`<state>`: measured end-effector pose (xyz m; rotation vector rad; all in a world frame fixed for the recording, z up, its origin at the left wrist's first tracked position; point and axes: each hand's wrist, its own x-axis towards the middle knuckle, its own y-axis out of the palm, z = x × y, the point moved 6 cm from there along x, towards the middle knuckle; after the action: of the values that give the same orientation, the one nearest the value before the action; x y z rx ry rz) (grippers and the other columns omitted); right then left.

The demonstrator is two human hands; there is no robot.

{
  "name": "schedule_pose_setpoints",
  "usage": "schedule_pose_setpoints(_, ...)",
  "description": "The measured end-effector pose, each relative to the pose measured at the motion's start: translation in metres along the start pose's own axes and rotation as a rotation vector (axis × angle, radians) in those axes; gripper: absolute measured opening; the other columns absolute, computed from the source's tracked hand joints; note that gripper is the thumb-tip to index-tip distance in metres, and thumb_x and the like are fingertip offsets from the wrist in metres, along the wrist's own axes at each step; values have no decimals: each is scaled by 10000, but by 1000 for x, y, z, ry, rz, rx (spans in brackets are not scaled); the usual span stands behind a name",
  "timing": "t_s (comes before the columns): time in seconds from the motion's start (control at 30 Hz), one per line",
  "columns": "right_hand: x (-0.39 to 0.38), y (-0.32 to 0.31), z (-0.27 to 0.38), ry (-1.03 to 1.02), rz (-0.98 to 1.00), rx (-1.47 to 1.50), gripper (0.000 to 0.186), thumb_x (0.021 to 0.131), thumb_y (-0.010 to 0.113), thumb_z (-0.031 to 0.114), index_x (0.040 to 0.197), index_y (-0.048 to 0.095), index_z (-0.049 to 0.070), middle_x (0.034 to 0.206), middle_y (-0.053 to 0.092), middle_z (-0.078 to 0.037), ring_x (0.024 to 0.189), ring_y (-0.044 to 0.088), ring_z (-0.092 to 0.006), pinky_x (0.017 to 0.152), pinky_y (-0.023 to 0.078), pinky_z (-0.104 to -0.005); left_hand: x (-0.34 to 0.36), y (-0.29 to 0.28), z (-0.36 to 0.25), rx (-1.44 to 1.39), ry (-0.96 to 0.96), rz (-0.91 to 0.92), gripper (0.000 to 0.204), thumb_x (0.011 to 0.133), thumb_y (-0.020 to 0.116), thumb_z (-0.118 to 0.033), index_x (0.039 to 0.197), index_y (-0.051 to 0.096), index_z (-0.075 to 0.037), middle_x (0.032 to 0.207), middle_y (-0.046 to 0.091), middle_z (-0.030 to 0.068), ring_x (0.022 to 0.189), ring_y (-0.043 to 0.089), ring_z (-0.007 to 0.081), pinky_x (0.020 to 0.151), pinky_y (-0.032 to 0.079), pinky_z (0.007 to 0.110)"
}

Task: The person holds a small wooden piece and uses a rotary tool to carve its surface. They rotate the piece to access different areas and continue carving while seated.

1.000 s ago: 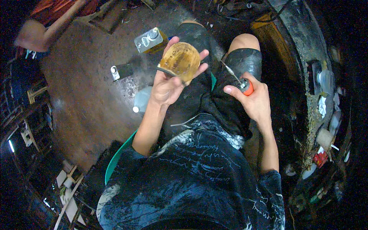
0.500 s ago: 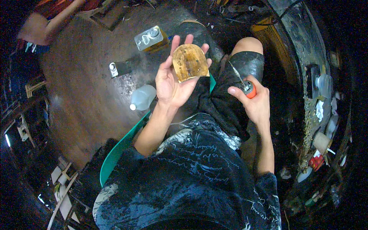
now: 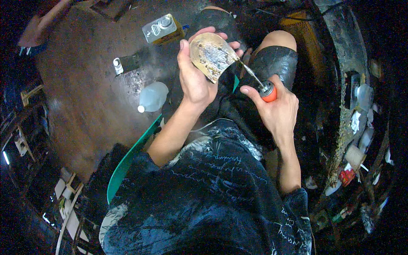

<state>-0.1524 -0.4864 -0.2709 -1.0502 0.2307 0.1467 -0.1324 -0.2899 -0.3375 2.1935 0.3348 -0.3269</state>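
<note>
My left hand (image 3: 196, 83) cradles a rounded, curved piece (image 3: 212, 53) of tan, wood-like material, dark and glossy in patches. The fingers wrap behind it and the thumb lies along its left edge. In my right hand (image 3: 278, 104) is an orange-and-dark handheld tool (image 3: 268, 91) with a long, thin metal tip, which looks like a rotary tool. That tip reaches up and left to the piece's right edge; I cannot tell whether it touches. Part of the tool's body is hidden inside my palm.
On the brown floor to the left are a metal can (image 3: 160, 29), a small dark bottle with a white cap (image 3: 121, 65) and a translucent jug (image 3: 154, 97). A green curved seat edge (image 3: 131, 161) is beside me. Another person's arm (image 3: 40, 25) shows at the far left.
The curved piece has tilted and turned in my left hand, showing a glossier face. My right hand has moved slightly left, bringing the tool's tip from apart to the piece's edge.
</note>
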Motion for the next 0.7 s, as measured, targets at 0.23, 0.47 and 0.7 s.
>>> schedule_pose_setpoints(0.23,8,3,4,16,56,-83,753,785,839,758,942,696,35,760,733,-233,742,739,-486,633,594,-544,1,0,5,-14,54,-58,684,1142,250,-597,1382,538,-25,1212,676,223,1046,754,417,967,630,578)
schedule_pose_setpoints(0.47,8,9,8,-39,72,-126,769,793,821,771,951,681,31,787,747,-235,738,754,-460,635,609,-539,2,1,11,-60,107,-73,683,1134,269,-598,1377,533,-16,1185,677,228,1012,755,419,943,639,593)
schedule_pose_setpoints(0.7,2,10,17,-151,39,-150,683,779,888,684,906,666,52,716,709,-190,705,737,-445,606,576,-501,5,2,14,-93,110,-79,663,1134,265,-576,1368,537,-18,1176,675,232,997,751,427,930,640,604)
